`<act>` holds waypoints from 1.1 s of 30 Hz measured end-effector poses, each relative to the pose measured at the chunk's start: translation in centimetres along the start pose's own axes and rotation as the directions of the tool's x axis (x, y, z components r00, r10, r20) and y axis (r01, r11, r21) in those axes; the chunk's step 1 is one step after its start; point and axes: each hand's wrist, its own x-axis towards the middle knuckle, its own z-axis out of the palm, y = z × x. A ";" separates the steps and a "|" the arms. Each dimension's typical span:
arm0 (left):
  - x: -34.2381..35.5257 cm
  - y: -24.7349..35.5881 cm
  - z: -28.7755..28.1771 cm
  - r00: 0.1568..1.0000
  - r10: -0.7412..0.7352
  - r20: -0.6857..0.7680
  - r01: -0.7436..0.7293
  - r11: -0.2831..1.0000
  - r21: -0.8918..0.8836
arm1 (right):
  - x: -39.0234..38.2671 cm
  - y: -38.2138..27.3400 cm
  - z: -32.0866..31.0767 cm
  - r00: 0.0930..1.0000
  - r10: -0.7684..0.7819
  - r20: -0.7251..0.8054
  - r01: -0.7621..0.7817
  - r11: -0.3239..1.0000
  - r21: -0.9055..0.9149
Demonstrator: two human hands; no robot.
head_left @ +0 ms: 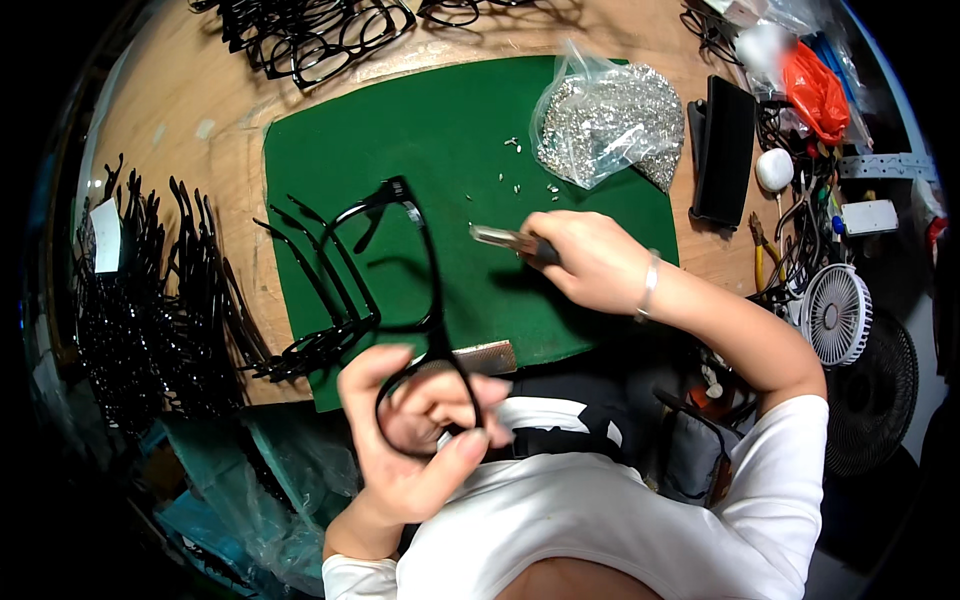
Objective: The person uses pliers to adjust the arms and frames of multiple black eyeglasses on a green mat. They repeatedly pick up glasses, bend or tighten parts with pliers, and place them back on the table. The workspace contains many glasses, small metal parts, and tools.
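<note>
My left hand is closed around the lower rim of a black eyeglass frame, held up over the near edge of the green mat. The frame stands on end, its other rim and hinge corner pointing away from me. In my right hand is a hand tool with a flat metal tip and a dark handle; its exact kind is unclear. The tip points left toward the frame, apart from it. Several tiny silvery pieces lie scattered beyond the tool. Another black eyeglass frame rests at the mat's left edge.
A clear plastic bag of silvery pieces sits at the mat's far right. Stacked black eyeglass frames crowd the left, with more frames at the back. On the right are a black case, cables and a white fan.
</note>
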 end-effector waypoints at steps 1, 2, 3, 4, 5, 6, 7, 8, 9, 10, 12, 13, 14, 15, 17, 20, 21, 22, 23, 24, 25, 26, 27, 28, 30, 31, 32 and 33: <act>0.4 0.2 0.4 0.995 -0.080 -0.061 0.081 0.997 0.007 | 0.7 0.1 0.5 1.000 0.021 -0.006 -0.021 0.998 -0.057; 0.3 0.2 0.4 0.992 -0.117 -0.039 0.115 0.992 -0.050 | 0.7 0.2 0.8 1.000 0.002 -0.016 -0.004 0.995 -0.101; -0.1 -0.1 0.0 0.991 -0.129 -0.030 0.128 0.991 -0.038 | 0.6 0.2 1.2 1.000 -0.016 -0.017 0.013 0.990 -0.139; -0.2 0.0 -0.4 0.993 -0.120 -0.017 0.118 0.989 -0.091 | 0.6 0.2 1.2 1.000 -0.018 -0.014 0.016 0.990 -0.143; -0.3 0.0 -0.7 0.994 -0.110 -0.004 0.108 0.984 -0.145 | 0.5 0.2 0.9 1.000 -0.019 -0.012 0.017 0.989 -0.147; -0.4 0.2 -0.8 0.994 -0.113 -0.002 0.110 0.968 -0.225 | 0.3 0.1 0.9 1.000 -0.017 -0.007 0.016 0.988 -0.151; -0.5 0.1 -1.1 0.994 -0.112 0.005 0.109 0.954 -0.281 | 0.3 -0.1 0.8 1.000 0.011 0.023 -0.008 0.990 -0.141; -0.5 0.7 -0.7 0.983 -0.186 -0.010 0.164 0.893 -0.419 | 0.2 -0.2 0.8 0.998 0.041 0.051 -0.033 0.991 -0.131; -0.3 1.4 -0.3 0.969 -0.248 -0.015 0.200 0.813 -0.547 | 0.3 -0.4 0.5 0.995 0.061 0.076 -0.051 0.990 -0.129; -0.2 1.3 -1.0 0.960 -0.273 0.065 0.271 0.843 -0.465 | 0.3 -0.3 0.6 0.997 0.061 0.038 -0.058 0.994 -0.095; 0.5 1.2 -1.2 0.959 -0.264 0.107 0.285 0.893 -0.349 | 0.6 -0.4 0.8 0.998 0.061 0.000 -0.061 0.993 -0.098; 0.6 1.1 -1.2 0.952 -0.287 0.109 0.306 0.916 -0.260 | 0.7 -0.3 1.0 0.998 0.063 -0.020 -0.064 0.993 -0.097; 0.9 1.2 -0.5 0.957 -0.280 0.073 0.290 0.934 -0.211 | 0.7 -0.2 1.3 0.999 0.030 -0.044 -0.036 0.990 -0.140; 0.7 1.1 -0.4 0.952 -0.291 0.089 0.304 0.930 -0.208 | 0.6 -0.2 1.8 0.998 -0.002 -0.068 -0.010 0.984 -0.177; -0.4 0.6 0.0 0.962 -0.255 0.102 0.267 0.955 -0.132 | 0.4 -0.1 2.2 0.996 -0.035 -0.084 0.015 0.973 -0.231; -0.7 -0.2 1.5 0.953 -0.303 -0.018 0.303 0.953 -0.013 | 0.1 -0.5 1.8 0.997 -0.024 -0.076 0.009 0.980 -0.199; -0.4 -0.7 1.6 0.950 -0.311 -0.039 0.313 0.948 0.058 | -0.2 -0.9 1.5 0.996 -0.005 -0.085 -0.006 0.991 -0.132; -0.3 -1.2 1.6 0.938 -0.345 -0.040 0.348 0.931 0.111 | -0.6 -1.3 1.1 0.996 0.015 -0.086 -0.021 0.998 -0.064; -0.2 -1.4 1.8 0.945 -0.324 -0.040 0.326 0.940 0.101 | -1.1 -2.2 0.2 0.994 0.063 -0.093 -0.057 0.996 0.070; -0.1 -1.7 1.9 0.958 -0.278 -0.074 0.284 0.955 0.085 | -1.7 -3.6 -0.7 0.988 0.115 -0.103 -0.092 0.974 0.205; 0.2 -1.9 2.2 0.968 -0.231 -0.097 0.238 0.969 0.072 | -2.4 -4.6 -1.4 0.978 0.174 -0.114 -0.128 0.935 0.332; 0.3 -2.2 2.5 0.972 -0.204 -0.114 0.215 0.972 0.092 | -3.1 -5.3 -1.2 0.974 0.191 -0.120 -0.097 0.834 0.543; 0.5 -2.6 2.8 0.976 -0.178 -0.124 0.193 0.975 0.114 | -3.7 -6.0 -0.8 0.969 0.212 -0.125 -0.057 0.688 0.724; 0.5 -3.0 3.1 0.979 -0.161 -0.124 0.177 0.975 0.137 | -3.8 -6.3 0.0 0.966 0.202 -0.160 -0.002 0.627 0.779; 0.7 -3.6 3.7 0.992 -0.042 -0.117 0.071 0.962 0.262 | -3.9 -7.0 0.4 0.958 0.257 -0.126 -0.020 0.499 0.866; 0.9 -3.7 3.9 0.991 -0.009 -0.137 0.050 0.954 0.296 | -3.9 -6.9 0.9 0.952 0.282 -0.116 -0.014 0.422 0.906; 0.9 -3.8 3.8 0.992 -0.014 -0.129 0.054 0.948 0.315 | -3.8 -6.8 1.0 0.951 0.301 -0.066 -0.045 0.345 0.937; 0.8 -4.0 3.8 0.992 -0.018 -0.127 0.060 0.941 0.333 | -3.7 -6.7 0.9 0.950 0.312 -0.008 -0.079 0.265 0.961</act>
